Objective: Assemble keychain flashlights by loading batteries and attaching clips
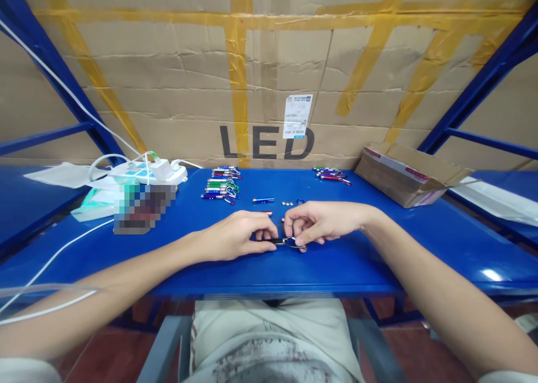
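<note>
My left hand is closed around the body of a small dark keychain flashlight just above the blue table. My right hand pinches the metal clip at the flashlight's right end. Both hands meet at the table's middle, near its front edge. Just beyond my hands lie a blue flashlight, a red one partly hidden, and a few small button cells.
A pile of coloured keychain flashlights lies at the back centre-left, a smaller pile at back right. An open cardboard box stands far right. A white power strip with cables sits at left. Cardboard wall behind.
</note>
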{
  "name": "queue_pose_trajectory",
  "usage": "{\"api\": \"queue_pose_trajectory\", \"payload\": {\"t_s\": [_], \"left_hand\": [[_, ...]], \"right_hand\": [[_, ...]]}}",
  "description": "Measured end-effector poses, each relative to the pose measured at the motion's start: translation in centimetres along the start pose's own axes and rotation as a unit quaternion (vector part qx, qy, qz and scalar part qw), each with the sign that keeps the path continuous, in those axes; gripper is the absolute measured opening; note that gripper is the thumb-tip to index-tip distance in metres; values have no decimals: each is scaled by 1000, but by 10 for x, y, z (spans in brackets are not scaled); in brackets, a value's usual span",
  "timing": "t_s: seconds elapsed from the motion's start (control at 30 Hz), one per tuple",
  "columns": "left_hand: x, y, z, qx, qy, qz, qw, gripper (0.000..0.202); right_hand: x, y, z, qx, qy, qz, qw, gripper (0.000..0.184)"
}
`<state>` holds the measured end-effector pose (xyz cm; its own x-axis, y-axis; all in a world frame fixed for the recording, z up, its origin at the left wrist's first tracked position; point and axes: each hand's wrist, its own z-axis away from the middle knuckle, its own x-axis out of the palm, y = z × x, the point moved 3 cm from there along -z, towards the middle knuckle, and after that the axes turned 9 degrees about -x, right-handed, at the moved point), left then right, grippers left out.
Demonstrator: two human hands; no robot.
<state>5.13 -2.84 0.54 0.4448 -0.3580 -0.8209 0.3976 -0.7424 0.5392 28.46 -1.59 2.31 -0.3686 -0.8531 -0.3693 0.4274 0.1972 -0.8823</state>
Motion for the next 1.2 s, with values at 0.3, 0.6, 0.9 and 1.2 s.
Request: {"api": "queue_pose_trajectory", "payload": {"t_s": [0.3,0.6,0.9,1.2], "left_hand": [[2,0,0,12,-21,-17,1000,14],[3,1,-1,6,-19,-19,1000,17],[2,3,-1,22,-6,-20,1000,20],[-19,-20,-3,-12,149,-91,985,23]], "right_hand": [[1,5,-1,17,-32,27,999,37],[4,3,-1,15,-31,39,999,35],[-3,0,1,-25,72,79,994,42],[-32,9,0,-110,259,255,925,33]]}}
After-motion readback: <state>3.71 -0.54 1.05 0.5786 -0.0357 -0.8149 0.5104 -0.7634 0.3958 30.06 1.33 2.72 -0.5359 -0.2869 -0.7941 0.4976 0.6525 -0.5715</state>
